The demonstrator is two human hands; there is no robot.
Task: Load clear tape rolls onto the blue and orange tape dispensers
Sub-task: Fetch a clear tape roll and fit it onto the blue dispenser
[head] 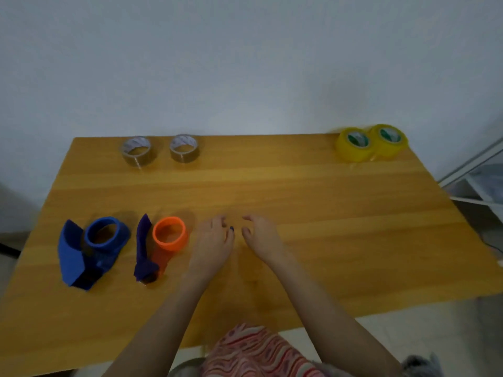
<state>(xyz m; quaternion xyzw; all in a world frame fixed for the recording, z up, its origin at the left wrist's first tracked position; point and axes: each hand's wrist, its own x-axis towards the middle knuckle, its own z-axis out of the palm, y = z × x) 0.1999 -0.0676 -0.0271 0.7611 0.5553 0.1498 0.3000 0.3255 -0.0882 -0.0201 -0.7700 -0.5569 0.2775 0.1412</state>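
Observation:
Two clear tape rolls stand at the table's far left, one (136,150) left of the other (184,148). A blue tape dispenser (89,251) lies at the near left, its hub bare. To its right lies an orange tape dispenser (160,247) with a dark blue handle, its hub also bare. My left hand (213,242) rests on the table just right of the orange dispenser, fingers loosely curled, holding nothing. My right hand (261,235) lies beside it, also relaxed and holding nothing.
Two yellow tape rolls (370,142) sit at the far right corner of the wooden table (326,213). A white wall rises behind the table. A white shelf frame (479,175) stands off the right edge.

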